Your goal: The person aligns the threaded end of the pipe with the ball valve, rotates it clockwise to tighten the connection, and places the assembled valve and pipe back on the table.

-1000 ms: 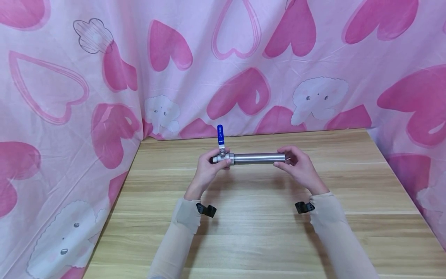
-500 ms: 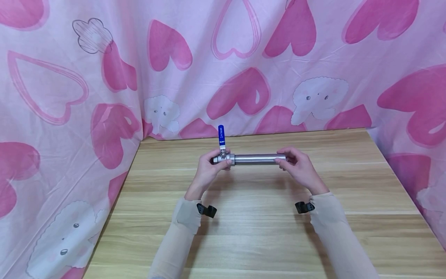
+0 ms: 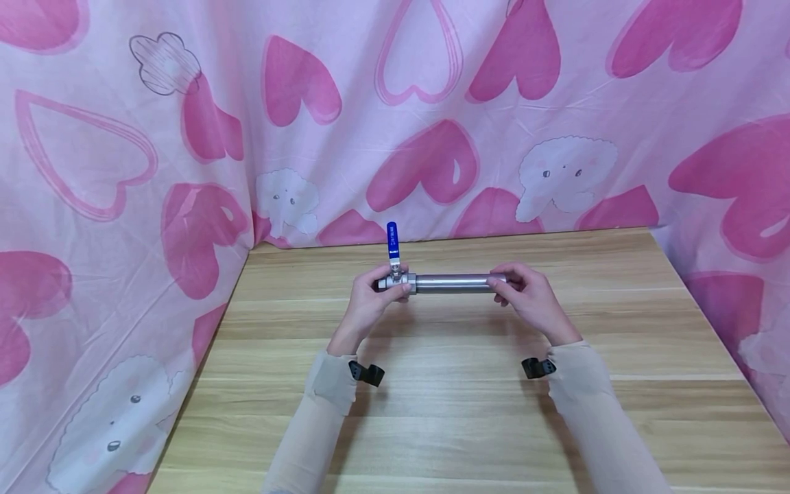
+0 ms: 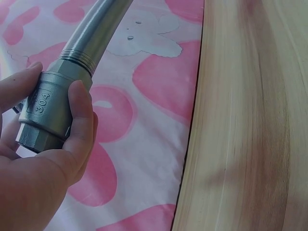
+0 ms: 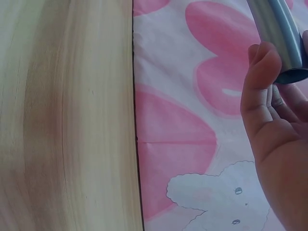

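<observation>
My left hand point(image 3: 365, 307) grips a steel ball valve point(image 4: 48, 106) marked 304, thumb on one side and fingers round the other. From the valve a blue lever handle point(image 3: 393, 240) points away toward the back curtain. A straight steel pipe point(image 3: 453, 283) runs rightward out of the valve's hex end; several threads show at the joint in the left wrist view. At the pipe's far end my right hand point(image 3: 527, 302) pinches it between thumb and fingers. The open pipe end point(image 5: 292, 76) shows in the right wrist view. Valve and pipe are held level above the table.
A wood-grain table point(image 3: 444, 412) lies under both hands. Behind it and at both sides hangs a pink curtain point(image 3: 345, 151) with hearts. Each wrist carries a black camera mount, the left mount point(image 3: 367, 373) and the right mount point(image 3: 539, 368).
My right thumb has moved from below the pipe's end onto the pipe, and the fingers have closed round it. The valve and pipe have shifted very slightly; my left hand keeps its grip.
</observation>
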The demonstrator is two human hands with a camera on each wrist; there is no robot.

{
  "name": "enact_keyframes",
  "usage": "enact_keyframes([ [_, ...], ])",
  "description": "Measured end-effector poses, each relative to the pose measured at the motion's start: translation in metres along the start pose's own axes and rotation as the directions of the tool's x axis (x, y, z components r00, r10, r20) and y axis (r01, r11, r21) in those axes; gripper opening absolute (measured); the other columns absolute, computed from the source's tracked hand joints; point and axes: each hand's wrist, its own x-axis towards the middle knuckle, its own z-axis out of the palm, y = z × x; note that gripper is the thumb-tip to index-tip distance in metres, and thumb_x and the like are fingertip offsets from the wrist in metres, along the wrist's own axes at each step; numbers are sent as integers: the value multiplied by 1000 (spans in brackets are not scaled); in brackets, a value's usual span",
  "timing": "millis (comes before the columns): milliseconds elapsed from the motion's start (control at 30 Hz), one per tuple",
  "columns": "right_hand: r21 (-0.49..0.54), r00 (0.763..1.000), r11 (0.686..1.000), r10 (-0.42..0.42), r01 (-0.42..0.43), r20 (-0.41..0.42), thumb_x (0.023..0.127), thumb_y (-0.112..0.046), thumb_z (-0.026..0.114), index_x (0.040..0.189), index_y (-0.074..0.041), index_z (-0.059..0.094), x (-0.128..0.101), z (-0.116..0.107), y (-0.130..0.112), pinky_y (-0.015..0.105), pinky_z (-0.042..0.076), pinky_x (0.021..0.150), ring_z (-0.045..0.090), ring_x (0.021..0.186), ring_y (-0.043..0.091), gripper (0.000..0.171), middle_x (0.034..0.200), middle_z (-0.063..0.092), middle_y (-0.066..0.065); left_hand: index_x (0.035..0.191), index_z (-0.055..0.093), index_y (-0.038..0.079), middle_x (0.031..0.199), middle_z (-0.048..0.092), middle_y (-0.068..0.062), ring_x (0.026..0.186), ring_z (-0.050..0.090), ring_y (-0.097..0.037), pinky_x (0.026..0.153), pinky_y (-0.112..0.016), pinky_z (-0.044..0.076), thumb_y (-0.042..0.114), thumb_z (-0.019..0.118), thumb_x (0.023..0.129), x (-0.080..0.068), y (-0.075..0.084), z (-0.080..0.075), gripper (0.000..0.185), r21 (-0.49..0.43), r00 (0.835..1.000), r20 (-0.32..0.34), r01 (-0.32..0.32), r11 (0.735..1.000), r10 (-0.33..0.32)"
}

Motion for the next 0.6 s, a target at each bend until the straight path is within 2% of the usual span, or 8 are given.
enact_keyframes([
  [233, 28, 1000, 1000, 7, -6, -14, 92, -33, 65, 120, -5, 61, 0, 1, -1, 23, 60, 66, 67, 71, 15, 39, 95, 68, 14, 124, 64, 7, 120, 60, -16, 93, 63, -21, 80, -32, 62, 8, 71, 87, 0, 0, 0, 37, -1, 1000, -1, 1, 1000, -1],
  [333, 54, 1000, 999, 7, -6, -11, 90, -32, 68, 122, -6, 60, 0, 1, -1, 22, 60, 66, 67, 72, 14, 42, 102, 67, 15, 124, 64, 6, 119, 60, -15, 94, 63, -22, 80, -33, 62, 8, 71, 87, 0, 0, -1, 38, -3, 1000, -2, 2, 1000, -2],
  [500, 100, 1000, 995, -20, 19, 9, 83, -20, 77, 126, -7, 56, 1, 2, -1, 18, 59, 71, 65, 82, 6, 49, 120, 58, 16, 123, 65, 7, 119, 60, -15, 95, 62, -23, 81, -32, 62, 8, 71, 87, 0, 1, -1, 37, 3, 1000, -9, 9, 1000, -9],
  [600, 90, 999, 995, -38, 37, 14, 82, -11, 78, 127, -8, 55, 0, 2, 0, 15, 59, 73, 63, 85, 6, 51, 124, 56, 18, 123, 65, 7, 119, 60, -14, 96, 62, -24, 81, -32, 62, 9, 71, 87, 0, 1, -1, 36, 6, 1000, -13, 13, 1000, -13],
])
